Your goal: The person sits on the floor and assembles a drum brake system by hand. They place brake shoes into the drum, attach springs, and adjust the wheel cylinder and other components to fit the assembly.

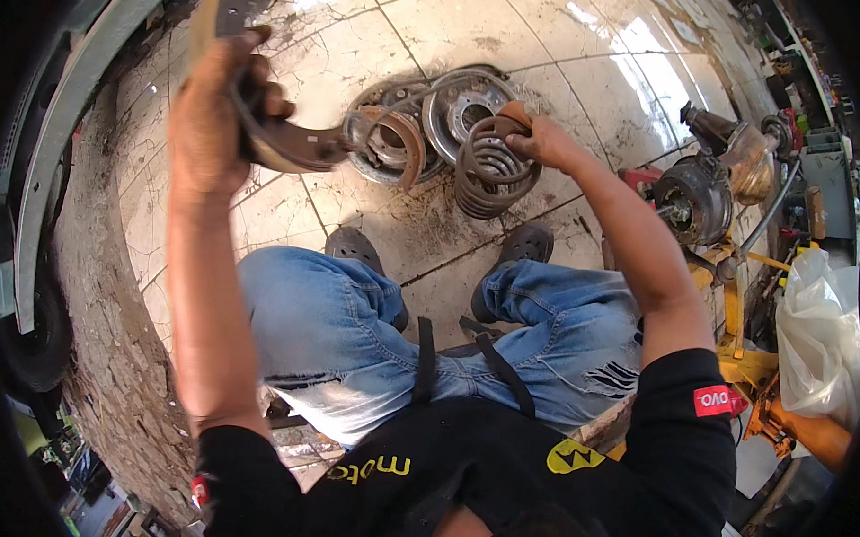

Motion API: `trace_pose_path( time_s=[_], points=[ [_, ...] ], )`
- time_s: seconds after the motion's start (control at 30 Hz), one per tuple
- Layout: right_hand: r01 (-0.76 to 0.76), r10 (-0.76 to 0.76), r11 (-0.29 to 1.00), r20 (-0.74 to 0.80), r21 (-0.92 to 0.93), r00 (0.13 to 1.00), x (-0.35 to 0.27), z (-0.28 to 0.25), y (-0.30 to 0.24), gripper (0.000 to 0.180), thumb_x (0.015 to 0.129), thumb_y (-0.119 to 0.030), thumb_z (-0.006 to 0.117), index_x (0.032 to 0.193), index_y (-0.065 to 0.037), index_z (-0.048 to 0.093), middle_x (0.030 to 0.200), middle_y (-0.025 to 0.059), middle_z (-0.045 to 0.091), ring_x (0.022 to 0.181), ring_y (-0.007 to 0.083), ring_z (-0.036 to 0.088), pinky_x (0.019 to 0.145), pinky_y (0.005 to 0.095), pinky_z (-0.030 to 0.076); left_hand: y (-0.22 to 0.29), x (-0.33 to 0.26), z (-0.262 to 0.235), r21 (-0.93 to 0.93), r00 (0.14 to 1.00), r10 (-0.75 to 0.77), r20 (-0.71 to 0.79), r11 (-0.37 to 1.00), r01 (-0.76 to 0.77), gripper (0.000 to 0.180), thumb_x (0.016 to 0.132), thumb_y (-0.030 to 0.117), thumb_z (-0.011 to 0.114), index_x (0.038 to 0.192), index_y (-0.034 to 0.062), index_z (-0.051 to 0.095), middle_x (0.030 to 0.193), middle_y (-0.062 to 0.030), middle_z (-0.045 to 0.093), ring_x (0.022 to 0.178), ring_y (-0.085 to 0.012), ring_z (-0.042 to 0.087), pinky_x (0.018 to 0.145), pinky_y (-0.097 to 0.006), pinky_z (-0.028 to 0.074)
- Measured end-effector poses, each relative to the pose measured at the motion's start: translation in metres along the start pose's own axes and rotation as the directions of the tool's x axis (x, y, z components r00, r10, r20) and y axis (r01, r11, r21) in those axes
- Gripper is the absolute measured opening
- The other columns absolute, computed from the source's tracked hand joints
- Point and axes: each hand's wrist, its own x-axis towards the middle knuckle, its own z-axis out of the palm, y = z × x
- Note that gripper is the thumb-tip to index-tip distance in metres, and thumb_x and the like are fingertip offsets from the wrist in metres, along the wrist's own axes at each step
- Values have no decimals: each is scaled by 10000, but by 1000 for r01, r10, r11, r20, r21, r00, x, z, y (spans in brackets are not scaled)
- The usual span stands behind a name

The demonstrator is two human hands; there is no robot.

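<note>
My left hand (pixel 213 119), raised at the upper left, has its fingers wrapped round a curved brake shoe (pixel 297 148); its upper end is blurred and runs out of the picture. My right hand (pixel 545 144) is closed on a small reddish-brown piece that looks like sandpaper (pixel 515 116). That hand appears just over the upper rim of a thick coil spring (pixel 490 190) standing on the floor; whether it touches the coil is unclear. Left of the spring lie round brake backing plates (pixel 440 117), with a rusty curved shoe (pixel 413 154) on the nearer one.
Stained floor tiles (pixel 333 47) surround the parts. On the right, an axle assembly with a round hub (pixel 693 202) rests on a yellow stand (pixel 734 312), beside a clear plastic bag (pixel 816 329). A long grey metal beam (pixel 61 114) curves along the left. My shoes (pixel 526 243) are close below the spring.
</note>
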Motion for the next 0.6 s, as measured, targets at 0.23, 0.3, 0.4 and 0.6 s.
trace_pose_path(
  time_s=[0.23,0.3,0.4,0.6],
  points=[
    [-91,10,922,211,377,977,-9,-28,8,454,913,-177,608,1323,-17,500,1196,127,636,1018,202,597,908,343,478,-35,37,-7,509,999,-51,4,859,42,348,826,261,662,1006,-36,643,669,1,536,531,-78,506,505,-235,437],
    [-163,130,942,128,292,983,-3,-51,36,398,907,-183,614,1269,-28,559,1147,125,664,995,207,609,863,359,493,-63,44,-4,504,986,-162,34,855,123,343,819,260,672,995,-32,642,658,0,535,519,-78,498,500,-240,430],
    [-222,221,960,25,172,975,10,-89,69,364,891,-252,624,1188,-42,625,1021,172,690,936,271,647,812,391,499,-96,58,-12,545,955,-294,26,806,233,328,821,276,676,949,-24,636,638,-4,534,510,-87,494,491,-255,420],
    [-240,133,935,-369,-260,920,33,-118,119,361,895,-308,597,1143,-49,636,1013,244,665,974,405,629,826,446,493,-154,82,-13,714,910,-414,37,648,266,353,827,269,654,1010,-30,623,653,11,524,516,-78,487,493,-251,425]
  ],
)
